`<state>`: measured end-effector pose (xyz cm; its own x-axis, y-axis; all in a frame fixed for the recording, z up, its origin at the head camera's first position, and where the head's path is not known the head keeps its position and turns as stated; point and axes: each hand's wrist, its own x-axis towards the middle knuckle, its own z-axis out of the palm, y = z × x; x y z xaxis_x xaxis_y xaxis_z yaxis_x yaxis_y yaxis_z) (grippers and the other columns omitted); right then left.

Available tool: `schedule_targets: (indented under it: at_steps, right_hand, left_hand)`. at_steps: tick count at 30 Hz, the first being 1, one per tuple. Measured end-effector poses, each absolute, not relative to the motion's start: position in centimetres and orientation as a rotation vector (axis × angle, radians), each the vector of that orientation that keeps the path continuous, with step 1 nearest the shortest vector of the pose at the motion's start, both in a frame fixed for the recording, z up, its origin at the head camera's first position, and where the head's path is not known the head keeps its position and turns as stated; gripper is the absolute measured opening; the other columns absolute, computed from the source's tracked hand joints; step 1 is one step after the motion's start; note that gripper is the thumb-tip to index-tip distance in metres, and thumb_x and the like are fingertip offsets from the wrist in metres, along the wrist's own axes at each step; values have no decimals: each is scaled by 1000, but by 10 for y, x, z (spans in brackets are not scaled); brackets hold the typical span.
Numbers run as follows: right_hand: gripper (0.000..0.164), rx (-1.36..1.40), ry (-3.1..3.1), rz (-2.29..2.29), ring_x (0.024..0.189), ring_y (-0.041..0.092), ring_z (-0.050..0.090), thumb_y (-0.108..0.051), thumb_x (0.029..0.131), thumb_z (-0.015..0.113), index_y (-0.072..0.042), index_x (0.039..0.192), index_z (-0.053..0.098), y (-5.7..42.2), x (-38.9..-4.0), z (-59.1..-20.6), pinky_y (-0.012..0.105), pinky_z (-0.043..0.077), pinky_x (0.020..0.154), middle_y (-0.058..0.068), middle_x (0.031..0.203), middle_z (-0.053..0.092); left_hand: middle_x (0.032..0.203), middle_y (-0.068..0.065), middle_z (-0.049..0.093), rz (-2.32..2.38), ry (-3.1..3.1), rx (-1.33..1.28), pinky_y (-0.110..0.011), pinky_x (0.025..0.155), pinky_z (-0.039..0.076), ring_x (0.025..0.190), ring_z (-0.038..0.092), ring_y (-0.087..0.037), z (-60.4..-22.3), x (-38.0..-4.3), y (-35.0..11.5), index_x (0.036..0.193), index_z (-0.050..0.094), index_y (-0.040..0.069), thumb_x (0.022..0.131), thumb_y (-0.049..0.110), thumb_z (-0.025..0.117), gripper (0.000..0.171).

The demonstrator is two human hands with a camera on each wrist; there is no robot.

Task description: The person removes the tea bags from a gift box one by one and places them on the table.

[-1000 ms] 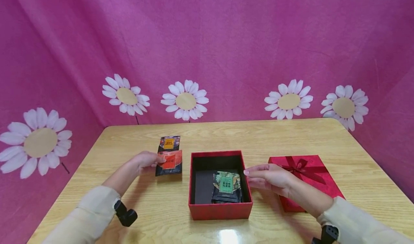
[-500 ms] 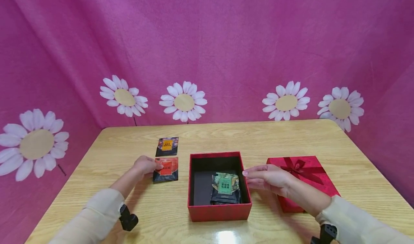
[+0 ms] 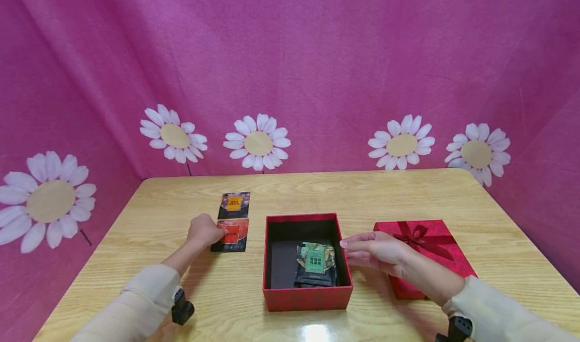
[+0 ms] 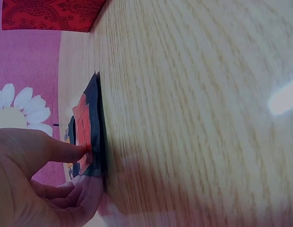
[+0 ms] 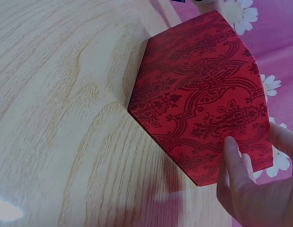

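My left hand point(image 3: 204, 231) pinches the near-left edge of a red-and-black packet point(image 3: 235, 233), thumb on its face and fingers beneath. In the left wrist view the packet point(image 4: 92, 123) stands tilted close over the table, seen nearly edge-on. A purple-and-black packet with an orange label point(image 3: 233, 204) lies just behind it. At the centre stands an uncovered red box point(image 3: 308, 299) with several green-labelled packets point(image 3: 315, 264) stacked inside. My right hand point(image 3: 380, 249) rests on the box's right side, thumb at the rim and fairly straight fingers against the patterned outer wall point(image 5: 198, 99).
A red lid with a ribbon bow point(image 3: 435, 246) lies on the table to the right of the box, partly behind my right forearm. The wooden table point(image 3: 181, 201) ends at a pink curtain point(image 3: 308, 80) with daisies on it.
The red-and-black packet came toward me, off the orange-labelled packet it overlapped, in my left hand's grip. My left hand then rose slightly, tilting it. The right hand stays at the box.
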<state>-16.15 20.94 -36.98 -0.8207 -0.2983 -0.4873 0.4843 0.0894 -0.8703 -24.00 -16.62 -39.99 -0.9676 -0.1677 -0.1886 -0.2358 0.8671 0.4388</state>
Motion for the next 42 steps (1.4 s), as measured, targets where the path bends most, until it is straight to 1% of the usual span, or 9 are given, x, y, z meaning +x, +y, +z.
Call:
schedule_targets:
  at_steps: [3,12,19,22,26,32,34,37,42]
  right_hand:
    - [52,184,1809,-1790,92,15,72,-24,91,65,9,130,50,210,-162,-369,34,56,91,5,103,74]
    - [56,178,1824,-1773,94,15,72,-25,91,65,10,132,47,210,-161,-370,33,56,91,7,107,73]
    - [55,130,1811,-1784,94,14,71,-24,92,65,12,130,48,211,-161,-372,33,57,91,5,105,73]
    - [55,118,1807,-1789,94,14,71,-23,92,65,12,130,48,211,-162,-373,32,57,91,4,105,73]
    - [56,131,1811,-1786,94,14,71,-24,91,65,12,131,47,210,-162,-373,33,56,91,4,105,73]
    - [57,153,1806,-1787,94,14,71,-24,92,64,12,132,46,210,-161,-372,33,56,91,5,106,73]
    - [57,157,1803,-1790,94,15,71,-23,92,64,12,133,46,210,-161,-372,33,56,91,6,106,73]
    - [57,159,1802,-1792,94,15,72,-23,92,64,12,133,45,210,-161,-372,34,56,91,7,107,73]
    - [57,162,1806,-1788,94,15,71,-24,92,64,11,133,46,210,-161,-372,36,55,93,7,107,73]
  left_hand:
    - [79,-15,57,694,2895,-309,-24,57,41,71,49,-22,-398,-240,-166,91,60,-9,80,21,73,35]
    - [85,-18,57,714,2856,-345,-24,58,42,74,50,-23,-397,-241,-169,96,57,-10,82,19,72,36]
    - [82,-18,58,721,2862,-364,-21,50,41,68,52,-21,-397,-240,-172,92,58,-10,81,17,72,32]
    - [79,-16,57,694,2860,-350,-22,51,41,67,51,-20,-395,-239,-173,92,58,-9,82,17,70,30]
    - [74,-11,52,635,2870,-326,-24,53,36,67,47,-20,-392,-238,-171,86,60,-6,83,18,67,25]
    - [70,-8,48,679,2872,-330,-24,52,33,64,45,-19,-386,-237,-170,81,59,-3,85,22,66,27]
    - [70,-7,51,710,2871,-318,-23,52,34,65,47,-19,-383,-238,-169,79,61,-3,85,21,65,25]
    - [75,-9,57,773,2867,-284,-23,56,40,71,51,-20,-379,-240,-168,83,62,-2,86,21,65,24]
    - [93,-17,65,897,2890,-184,-29,68,51,82,58,-23,-372,-243,-163,98,63,-4,89,20,64,26]
